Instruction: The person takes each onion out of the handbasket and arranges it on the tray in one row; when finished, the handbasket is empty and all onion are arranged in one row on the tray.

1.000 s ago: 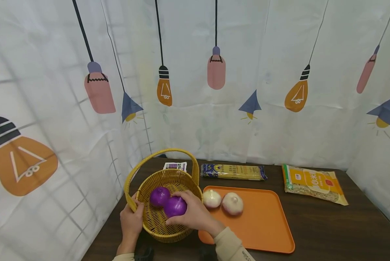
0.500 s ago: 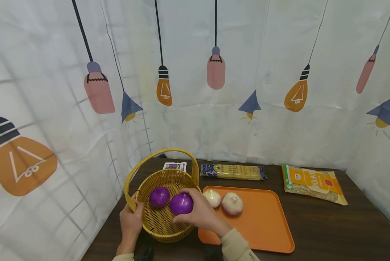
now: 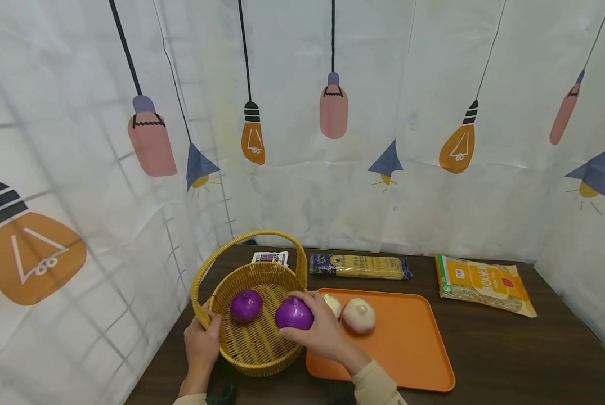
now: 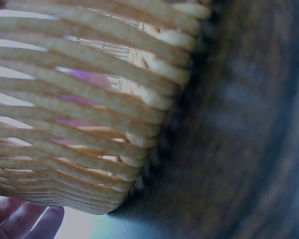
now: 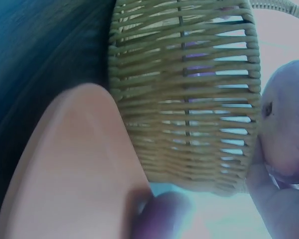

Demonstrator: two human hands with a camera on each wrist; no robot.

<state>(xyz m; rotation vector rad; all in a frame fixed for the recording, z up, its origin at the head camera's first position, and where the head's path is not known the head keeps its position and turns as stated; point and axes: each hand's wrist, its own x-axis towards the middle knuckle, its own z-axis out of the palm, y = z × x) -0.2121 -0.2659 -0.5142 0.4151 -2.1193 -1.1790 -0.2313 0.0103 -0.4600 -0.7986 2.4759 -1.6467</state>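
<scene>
A yellow woven basket [image 3: 261, 364] with an arched handle stands at the table's left. My left hand [image 3: 202, 342] grips its left side at the handle's foot; the left wrist view shows fingers [image 4: 25, 219] beside the weave. One purple onion [image 3: 246, 305] lies inside the basket. My right hand [image 3: 327, 336] holds a second purple onion [image 3: 293, 314] between thumb and fingers, at the basket's right rim. In the right wrist view this onion [image 5: 291, 119] overlaps the edge of the basket [image 5: 189, 99]. Two whitish garlic bulbs [image 3: 359, 316] sit on an orange tray [image 3: 413, 351], one partly hidden by my right hand.
Along the back lie a small white-and-purple packet [image 3: 270, 258] and a long pack of noodles [image 3: 360, 266]. A yellow bag of grain [image 3: 484, 286] is at the back right. A printed curtain [image 3: 302, 191] hangs behind the dark table [image 3: 510, 354].
My right hand has moved right with its onion, from beside the other onion to the basket's right rim. My left hand keeps its grip on the basket.
</scene>
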